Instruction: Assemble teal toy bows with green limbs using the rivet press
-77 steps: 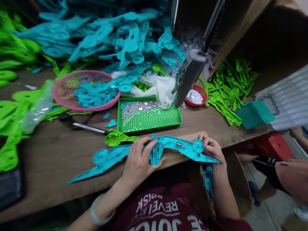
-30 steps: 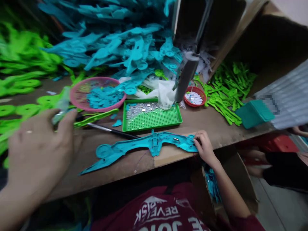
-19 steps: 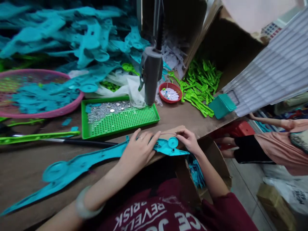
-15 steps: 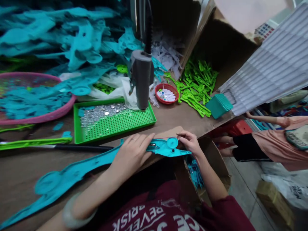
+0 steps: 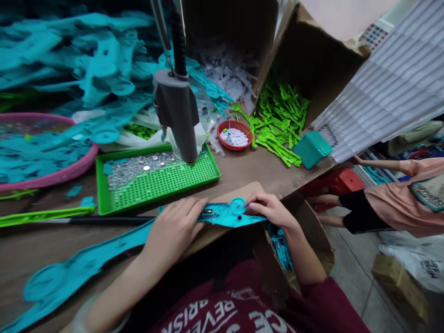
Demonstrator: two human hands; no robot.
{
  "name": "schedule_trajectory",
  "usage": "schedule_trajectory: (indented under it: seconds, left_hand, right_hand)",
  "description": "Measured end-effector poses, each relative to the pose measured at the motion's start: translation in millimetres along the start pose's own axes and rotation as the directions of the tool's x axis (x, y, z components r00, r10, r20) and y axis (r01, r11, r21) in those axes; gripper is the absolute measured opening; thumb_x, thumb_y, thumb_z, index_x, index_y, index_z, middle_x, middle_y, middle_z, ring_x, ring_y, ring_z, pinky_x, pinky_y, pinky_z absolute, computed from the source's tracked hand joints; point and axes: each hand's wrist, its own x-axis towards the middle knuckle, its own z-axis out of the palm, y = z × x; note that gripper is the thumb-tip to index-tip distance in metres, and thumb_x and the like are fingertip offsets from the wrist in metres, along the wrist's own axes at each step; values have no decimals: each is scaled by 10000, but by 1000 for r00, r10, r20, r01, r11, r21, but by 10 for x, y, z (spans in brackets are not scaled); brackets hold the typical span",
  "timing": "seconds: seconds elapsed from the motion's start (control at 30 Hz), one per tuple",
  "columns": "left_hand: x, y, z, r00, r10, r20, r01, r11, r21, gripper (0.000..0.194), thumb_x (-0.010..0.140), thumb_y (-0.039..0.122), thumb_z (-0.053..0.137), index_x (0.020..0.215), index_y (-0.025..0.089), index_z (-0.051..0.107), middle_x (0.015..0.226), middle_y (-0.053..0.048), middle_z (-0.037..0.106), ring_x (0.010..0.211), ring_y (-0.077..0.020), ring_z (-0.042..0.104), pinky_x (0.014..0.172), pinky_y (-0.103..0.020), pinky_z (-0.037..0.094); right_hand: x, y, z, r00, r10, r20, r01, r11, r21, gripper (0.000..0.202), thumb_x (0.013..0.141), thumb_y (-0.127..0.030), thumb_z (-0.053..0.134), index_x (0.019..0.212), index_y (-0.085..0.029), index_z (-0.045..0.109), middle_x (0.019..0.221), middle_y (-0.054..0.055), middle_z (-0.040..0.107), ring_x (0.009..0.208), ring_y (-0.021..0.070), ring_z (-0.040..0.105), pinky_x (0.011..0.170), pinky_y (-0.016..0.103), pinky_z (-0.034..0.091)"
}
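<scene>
A long turquoise plastic part (image 5: 222, 216) lies along the table's front edge, its hollow side facing up. My left hand (image 5: 175, 226) is closed over its middle, with a small metal spring-like piece (image 5: 207, 212) just beside the fingertips. Thumb and fingers of my right hand (image 5: 272, 209) pinch a thin red wire or thread (image 5: 225, 203), which runs along the part and across its round disc (image 5: 237, 206). The thread's far end is hidden near my left hand. Below the edge, more turquoise parts (image 5: 281, 249) lie in a cardboard box (image 5: 314, 231).
A grey power screwdriver (image 5: 178, 115) hangs over a green tray (image 5: 166, 185) of small metal pieces. Around it are a pink basket (image 5: 83, 159), a red basket (image 5: 235, 147), green parts (image 5: 280, 125) and a teal basket (image 5: 312, 150). Another person (image 5: 391, 194) stands at the right.
My right hand has drawn the thread lower, so it now crosses the disc rather than passing above it. The screwdriver hangs further left over the tray. The whole view has shifted slightly.
</scene>
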Motion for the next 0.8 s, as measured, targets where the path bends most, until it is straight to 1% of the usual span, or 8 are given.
schedule_trajectory:
  seconds: [0.1,0.2,0.33,0.4,0.47,0.63,0.7,0.8]
  left_hand:
    - [-15,13,40,1000,6,1,-6,1000,20,354,890,147,512,1219,102,634,1020,-170,726,950,-335,687,816,-436,531]
    - [-10,23,53,999,-22,33,21,1000,13,361,882,149,530,1228,115,631,1045,-167,733,973,-337,694,844,-441,534]
    - [16,9,23,996,-60,69,58,998,32,367,866,156,550,1219,92,627,1093,-184,732,987,-349,696,861,-457,544]
    - [34,2,2,996,-65,61,63,997,37,356,864,161,548,1200,79,630,1071,-189,731,962,-352,697,834,-459,555]
    - [55,1,-16,997,-63,46,62,998,26,335,870,169,540,1180,82,635,1039,-184,732,935,-347,700,802,-450,564]
    - [96,-2,-43,999,-39,9,39,999,-27,334,879,180,517,1180,97,634,1046,-174,738,927,-336,712,779,-431,571]
    - [99,-23,-46,1000,-29,4,30,999,-38,335,879,180,512,1180,100,636,1060,-175,740,931,-336,717,781,-430,572]
    - [90,-68,-39,999,-38,10,39,999,-35,353,884,192,508,1200,99,633,1095,-181,737,954,-345,718,807,-443,572]
  right_hand:
    - [8,-13,18,995,-98,-10,97,993,-65,301,907,-500,672,874,-202,701,901,30,672,873,170,628,823,305,515]
    - [22,-9,55,997,-67,42,69,997,-27,351,899,-551,664,927,-202,690,864,17,634,803,154,579,754,284,482]
    - [45,-12,-13,980,-174,99,192,955,-227,279,890,-463,717,885,-184,722,849,26,625,871,169,551,871,320,445]
    - [74,47,-107,967,-207,145,230,961,-157,265,883,-444,733,867,-179,722,871,36,629,903,176,557,907,340,444]
    - [110,160,-211,961,-188,202,192,981,-3,314,826,-468,787,911,-172,722,884,34,618,870,169,561,875,345,468]
    - [153,440,-364,945,-181,272,150,980,129,693,610,-721,832,989,-154,714,764,-22,517,746,143,524,833,368,498]
    - [142,469,-380,941,-179,288,144,980,139,715,616,-723,828,1024,-149,704,754,-28,503,747,142,529,828,362,498]
    - [125,450,-385,938,-178,298,141,980,142,529,720,-594,831,973,-153,686,806,-8,532,803,148,556,853,360,498]
